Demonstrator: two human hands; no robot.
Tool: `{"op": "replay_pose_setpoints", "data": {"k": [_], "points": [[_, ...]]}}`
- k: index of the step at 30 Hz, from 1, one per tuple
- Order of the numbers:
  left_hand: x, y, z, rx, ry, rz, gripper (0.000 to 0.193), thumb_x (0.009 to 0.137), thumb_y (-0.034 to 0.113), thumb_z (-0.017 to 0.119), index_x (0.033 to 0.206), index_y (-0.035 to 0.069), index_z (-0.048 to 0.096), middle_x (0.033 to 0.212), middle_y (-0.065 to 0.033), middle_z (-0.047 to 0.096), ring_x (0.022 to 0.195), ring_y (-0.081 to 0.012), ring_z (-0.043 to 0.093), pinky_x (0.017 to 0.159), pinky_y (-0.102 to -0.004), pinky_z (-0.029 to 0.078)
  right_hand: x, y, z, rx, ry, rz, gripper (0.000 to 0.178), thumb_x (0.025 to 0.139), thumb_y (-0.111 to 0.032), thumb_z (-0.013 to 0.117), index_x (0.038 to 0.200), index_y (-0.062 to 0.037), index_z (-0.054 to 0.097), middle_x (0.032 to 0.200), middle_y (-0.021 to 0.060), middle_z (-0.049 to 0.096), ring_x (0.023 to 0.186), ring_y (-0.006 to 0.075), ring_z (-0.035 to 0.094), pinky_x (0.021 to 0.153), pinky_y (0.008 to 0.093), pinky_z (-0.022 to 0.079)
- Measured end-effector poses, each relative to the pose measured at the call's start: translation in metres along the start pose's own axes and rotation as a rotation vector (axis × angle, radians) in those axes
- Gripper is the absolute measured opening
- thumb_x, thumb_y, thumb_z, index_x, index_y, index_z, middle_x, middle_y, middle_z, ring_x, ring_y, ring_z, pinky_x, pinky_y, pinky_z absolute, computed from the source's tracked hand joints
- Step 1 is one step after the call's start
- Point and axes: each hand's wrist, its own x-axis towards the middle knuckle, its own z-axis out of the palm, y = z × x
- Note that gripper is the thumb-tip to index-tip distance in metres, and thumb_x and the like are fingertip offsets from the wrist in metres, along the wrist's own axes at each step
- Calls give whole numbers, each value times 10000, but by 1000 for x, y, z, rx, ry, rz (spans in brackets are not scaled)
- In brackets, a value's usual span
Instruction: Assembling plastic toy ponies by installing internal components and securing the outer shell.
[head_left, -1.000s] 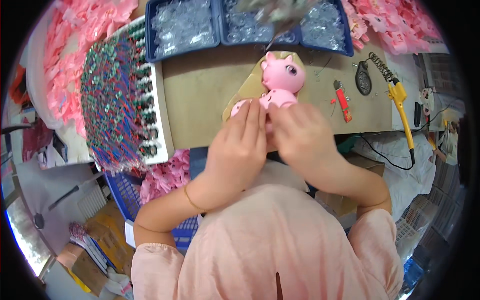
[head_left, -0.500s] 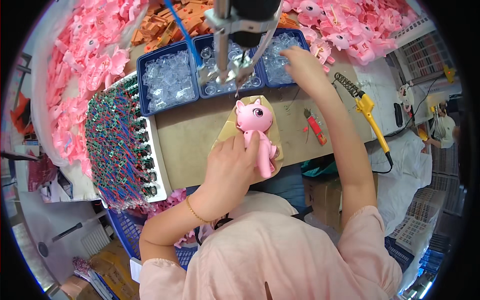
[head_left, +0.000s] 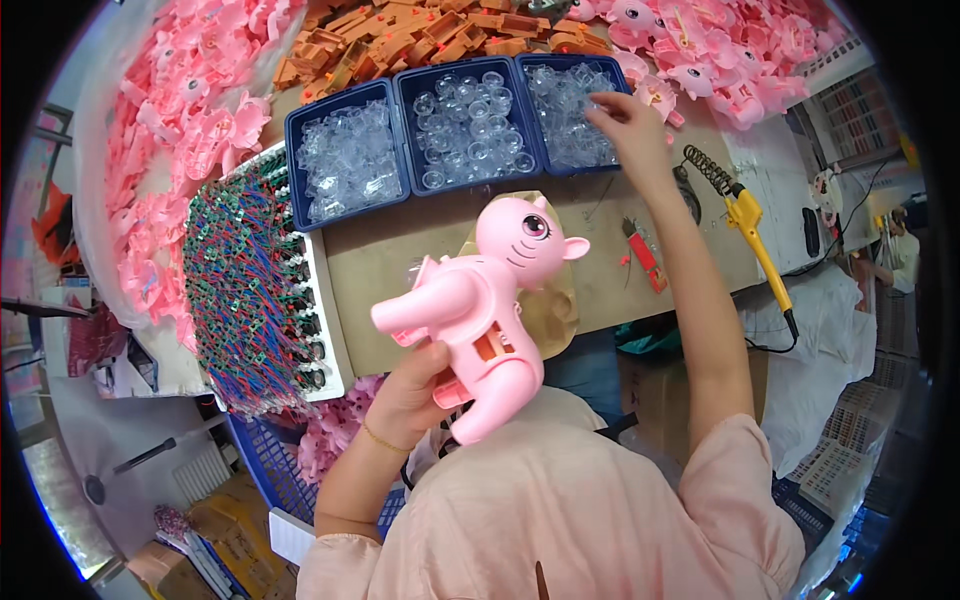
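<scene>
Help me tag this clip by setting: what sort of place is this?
Most likely a toy-assembly workshop: heaped pink toy shells, blue bins of small clear plastic parts and a yellow-handled soldering iron show it.

The brown tabletop [head_left: 372, 250] carries blue bins [head_left: 402, 140], orange parts [head_left: 400, 40], a red-handled tool [head_left: 645, 255] and a white tray [head_left: 328, 300].

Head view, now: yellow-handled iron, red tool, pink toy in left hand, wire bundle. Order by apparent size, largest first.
1. Pink toy and wire bundle: too alike to rank; the toy seems held nearer the camera.
2. Yellow-handled iron
3. Red tool
</scene>
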Motion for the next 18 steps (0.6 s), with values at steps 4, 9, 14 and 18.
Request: {"op": "replay_pose_setpoints", "data": {"k": [4,9,14,18], "points": [[-6,-3,-7,-55,-17,50,719,784,365,701,1329,59,344,1264,-107,486,1164,-242,497,977,-401,439,-79,-96,-38,345,-202,47,186,832,-129,603,964,-11,662,895,39,595,798,96,539,684,249,443],[-13,-15,-2,-94,-40,96,699,794,272,698,1340,54,320,1258,-103,483,1158,-232,492,983,-377,426,-167,-138,-11,381,-684,-237,160,760,12,655,915,-22,675,912,69,520,797,152,525,699,258,430],[-31,-32,-16,77,106,162,650,772,221,720,1292,25,383,1217,-87,509,1115,-205,515,958,-348,436,-197,-139,15,439,-489,70,218,730,-53,695,930,-4,626,882,82,562,731,207,565,642,307,454],[-42,-42,-18,204,187,236,553,771,176,708,1226,3,446,1166,-82,534,1078,-184,531,937,-326,444,-209,-148,28,196,-317,-358,173,718,-38,708,868,-24,623,775,87,592,628,184,559,586,277,445]]}}
